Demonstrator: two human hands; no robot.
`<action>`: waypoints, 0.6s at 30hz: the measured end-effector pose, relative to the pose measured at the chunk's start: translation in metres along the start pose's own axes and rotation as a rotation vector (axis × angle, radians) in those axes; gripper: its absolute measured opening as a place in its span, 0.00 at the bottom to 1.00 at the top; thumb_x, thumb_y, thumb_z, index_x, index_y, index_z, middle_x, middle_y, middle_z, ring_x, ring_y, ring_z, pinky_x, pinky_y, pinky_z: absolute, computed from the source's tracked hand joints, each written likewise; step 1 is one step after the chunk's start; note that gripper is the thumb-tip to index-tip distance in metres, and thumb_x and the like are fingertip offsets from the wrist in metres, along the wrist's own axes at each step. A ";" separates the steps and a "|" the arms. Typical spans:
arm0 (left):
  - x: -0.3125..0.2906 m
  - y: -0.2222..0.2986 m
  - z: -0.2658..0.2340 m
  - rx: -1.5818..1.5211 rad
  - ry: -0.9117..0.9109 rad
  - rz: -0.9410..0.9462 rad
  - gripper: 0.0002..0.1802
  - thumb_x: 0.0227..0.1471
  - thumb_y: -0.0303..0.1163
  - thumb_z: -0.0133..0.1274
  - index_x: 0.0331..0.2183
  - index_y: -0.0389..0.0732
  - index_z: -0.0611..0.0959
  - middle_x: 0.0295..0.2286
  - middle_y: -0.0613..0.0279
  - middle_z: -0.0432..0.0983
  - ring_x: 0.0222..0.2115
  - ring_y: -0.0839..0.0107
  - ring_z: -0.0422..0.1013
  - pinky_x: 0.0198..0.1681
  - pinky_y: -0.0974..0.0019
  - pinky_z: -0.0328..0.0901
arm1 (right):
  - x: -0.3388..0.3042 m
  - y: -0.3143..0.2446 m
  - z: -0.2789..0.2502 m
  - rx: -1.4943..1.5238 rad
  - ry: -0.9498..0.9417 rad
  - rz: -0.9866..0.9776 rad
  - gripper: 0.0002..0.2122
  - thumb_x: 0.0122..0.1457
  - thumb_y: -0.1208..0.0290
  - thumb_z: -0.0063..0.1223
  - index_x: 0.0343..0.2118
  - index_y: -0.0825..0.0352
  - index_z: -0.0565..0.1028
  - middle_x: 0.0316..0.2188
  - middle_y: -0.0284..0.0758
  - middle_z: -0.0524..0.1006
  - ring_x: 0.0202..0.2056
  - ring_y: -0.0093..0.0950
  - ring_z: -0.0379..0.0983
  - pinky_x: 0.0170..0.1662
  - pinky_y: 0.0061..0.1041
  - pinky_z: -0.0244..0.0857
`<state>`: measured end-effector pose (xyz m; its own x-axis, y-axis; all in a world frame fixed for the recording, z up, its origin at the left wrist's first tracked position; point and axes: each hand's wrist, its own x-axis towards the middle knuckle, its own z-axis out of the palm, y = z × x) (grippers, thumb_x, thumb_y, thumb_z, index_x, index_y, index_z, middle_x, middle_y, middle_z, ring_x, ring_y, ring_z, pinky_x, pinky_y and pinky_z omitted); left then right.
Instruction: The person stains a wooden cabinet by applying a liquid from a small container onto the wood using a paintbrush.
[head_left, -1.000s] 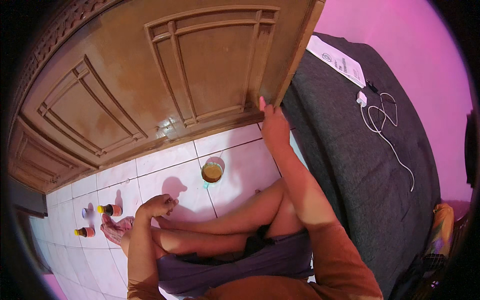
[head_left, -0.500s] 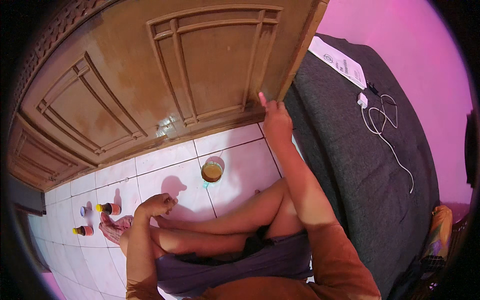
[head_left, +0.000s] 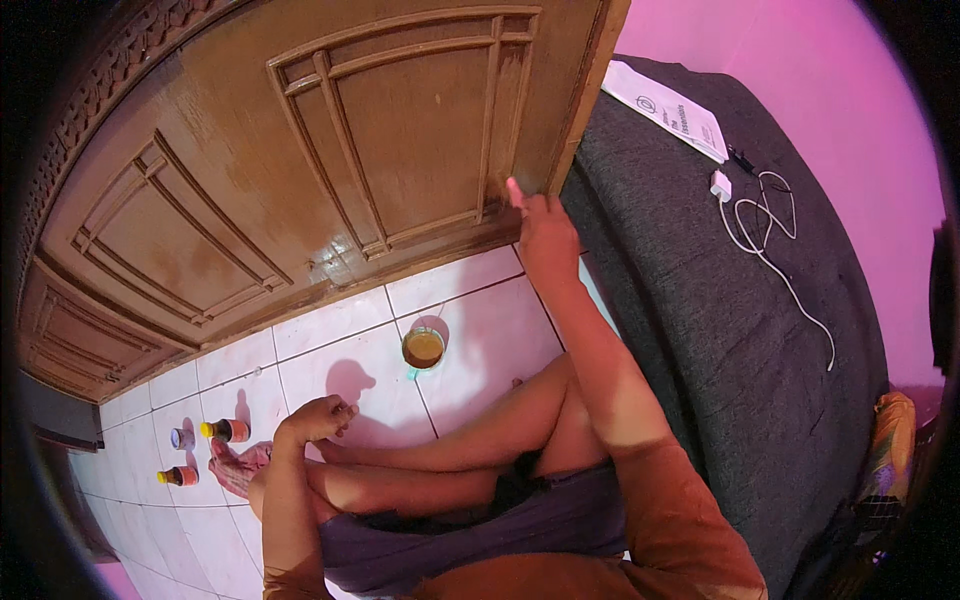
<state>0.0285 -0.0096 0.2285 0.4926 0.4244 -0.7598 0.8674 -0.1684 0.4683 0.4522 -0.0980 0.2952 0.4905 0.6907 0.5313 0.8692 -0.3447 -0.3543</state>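
My right hand (head_left: 549, 235) is raised to the lower right corner of a brown carved wooden panel (head_left: 425, 130). Its fingers are closed, and a small pink piece (head_left: 514, 191) shows at the fingertips, its kind unclear. Held over my crossed legs, my left hand (head_left: 320, 419) has its fingers curled in, with nothing visible in them. Between the hands, on the tiles, stands a clear cup (head_left: 423, 348) of brown liquid with a pale green handle. Wet-looking, shiny patches mark the panel's lower part.
Two dark bottles with yellow caps, one near my foot (head_left: 230, 430) and another bottle (head_left: 178, 476), stand left beside a small jar (head_left: 182, 439). At right, a dark grey cushioned surface (head_left: 700, 290) bears a white booklet (head_left: 668, 108) and a white charger cable (head_left: 765, 250).
The view has shifted slightly, so the panel sits further left and the bottles further right. My right hand has moved a little left along the panel. My left hand keeps its pose.
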 end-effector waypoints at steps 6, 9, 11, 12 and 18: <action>-0.001 0.004 -0.001 -0.070 -0.005 -0.021 0.30 0.59 0.56 0.47 0.40 0.34 0.76 0.31 0.57 0.76 0.31 0.69 0.75 0.31 0.62 0.73 | -0.009 0.005 -0.022 0.132 0.043 0.096 0.05 0.61 0.73 0.47 0.39 0.65 0.70 0.38 0.45 0.73 0.37 0.49 0.73 0.38 0.45 0.68; -0.003 0.010 -0.002 -0.078 -0.011 -0.023 0.30 0.59 0.55 0.47 0.40 0.34 0.76 0.32 0.56 0.76 0.31 0.68 0.75 0.30 0.61 0.73 | -0.014 0.018 -0.005 0.060 -0.232 0.095 0.07 0.57 0.78 0.50 0.38 0.66 0.69 0.36 0.47 0.71 0.37 0.49 0.73 0.39 0.45 0.69; -0.003 0.010 0.000 -0.034 -0.019 -0.038 0.25 0.59 0.50 0.45 0.41 0.34 0.76 0.33 0.56 0.77 0.32 0.67 0.75 0.32 0.62 0.73 | -0.005 0.016 0.005 0.000 -0.185 0.067 0.06 0.57 0.77 0.50 0.38 0.67 0.69 0.36 0.47 0.71 0.38 0.49 0.73 0.39 0.45 0.69; -0.003 0.011 0.000 -0.006 -0.025 -0.057 0.22 0.60 0.45 0.43 0.42 0.35 0.75 0.34 0.55 0.77 0.33 0.66 0.76 0.33 0.62 0.74 | 0.001 0.015 0.003 0.004 -0.182 0.070 0.06 0.57 0.77 0.50 0.38 0.67 0.69 0.36 0.47 0.71 0.38 0.49 0.73 0.39 0.45 0.69; 0.004 -0.007 -0.002 -0.010 -0.043 0.029 0.21 0.60 0.45 0.43 0.41 0.35 0.76 0.33 0.56 0.77 0.33 0.67 0.76 0.33 0.62 0.74 | 0.004 -0.002 -0.031 0.208 0.156 0.077 0.05 0.60 0.76 0.46 0.39 0.65 0.71 0.35 0.46 0.71 0.37 0.49 0.72 0.38 0.46 0.66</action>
<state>0.0248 -0.0051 0.2231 0.5201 0.3810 -0.7644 0.8521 -0.1711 0.4946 0.4542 -0.1140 0.3225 0.5721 0.5561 0.6029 0.8056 -0.2433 -0.5402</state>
